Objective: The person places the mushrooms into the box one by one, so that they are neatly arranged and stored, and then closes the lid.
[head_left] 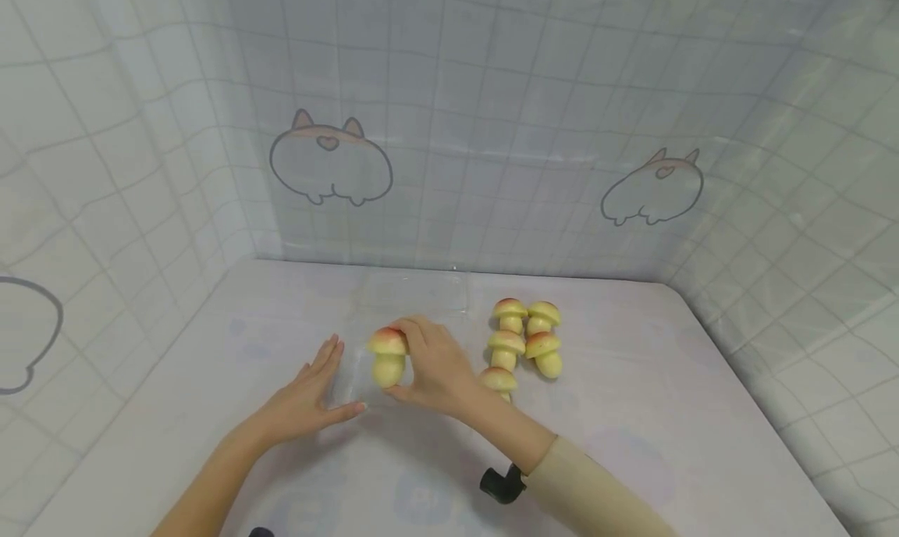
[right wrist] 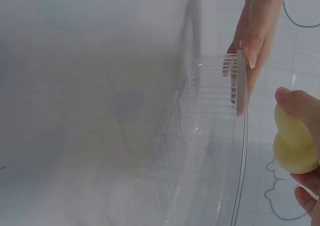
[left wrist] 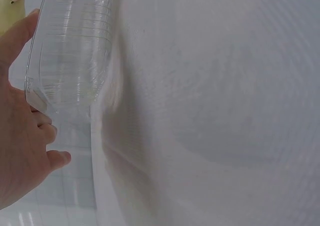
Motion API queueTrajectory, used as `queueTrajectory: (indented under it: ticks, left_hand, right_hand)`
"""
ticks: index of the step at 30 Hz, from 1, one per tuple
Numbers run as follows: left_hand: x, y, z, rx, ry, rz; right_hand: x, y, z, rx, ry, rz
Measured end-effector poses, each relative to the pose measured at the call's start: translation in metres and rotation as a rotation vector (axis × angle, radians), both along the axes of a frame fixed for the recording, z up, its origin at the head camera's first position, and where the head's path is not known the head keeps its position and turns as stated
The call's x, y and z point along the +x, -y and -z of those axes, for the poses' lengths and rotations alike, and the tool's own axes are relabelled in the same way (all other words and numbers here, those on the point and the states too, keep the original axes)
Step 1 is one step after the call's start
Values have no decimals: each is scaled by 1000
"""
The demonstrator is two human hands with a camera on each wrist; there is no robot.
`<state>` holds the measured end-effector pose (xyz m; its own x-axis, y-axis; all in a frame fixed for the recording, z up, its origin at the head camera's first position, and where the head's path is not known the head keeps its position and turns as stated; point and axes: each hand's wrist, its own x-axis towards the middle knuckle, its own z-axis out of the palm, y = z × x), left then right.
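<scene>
Head: my right hand (head_left: 435, 369) grips a yellow, red-capped, mushroom-shaped piece (head_left: 386, 357) above a clear plastic tray (head_left: 356, 379).
Left wrist: my left hand (left wrist: 21, 138), fingers spread, touches the tray.
Right wrist: my right hand pinches the piece above the tray.

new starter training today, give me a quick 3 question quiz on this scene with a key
1. Which hand holds a mushroom-shaped piece?
2. True or false: five other mushroom-shaped pieces show on the table.
3. Relative to the clear container, the held piece is:
a) underneath it
b) above its rim
c) resting on its floor

Key:
1. The right hand.
2. True.
3. b; the right wrist view shows it beyond the rim, on the upper side.
</scene>
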<state>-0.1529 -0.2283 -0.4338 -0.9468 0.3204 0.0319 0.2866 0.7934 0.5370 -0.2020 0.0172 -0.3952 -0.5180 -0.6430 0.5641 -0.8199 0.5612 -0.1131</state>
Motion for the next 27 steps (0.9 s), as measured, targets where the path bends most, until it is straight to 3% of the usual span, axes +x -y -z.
queueTrajectory:
  ticks: [11, 21, 27]
  left_hand:
    - [2, 1, -1, 10, -16, -5]
    - [2, -1, 0, 13, 4, -20]
    - [2, 0, -1, 7, -1, -11]
  right_hand:
    - [-3, 16, 8, 52, 90, 18]
    - [-9, 30, 13, 238, 226, 72]
    - [-9, 34, 13, 314, 234, 77]
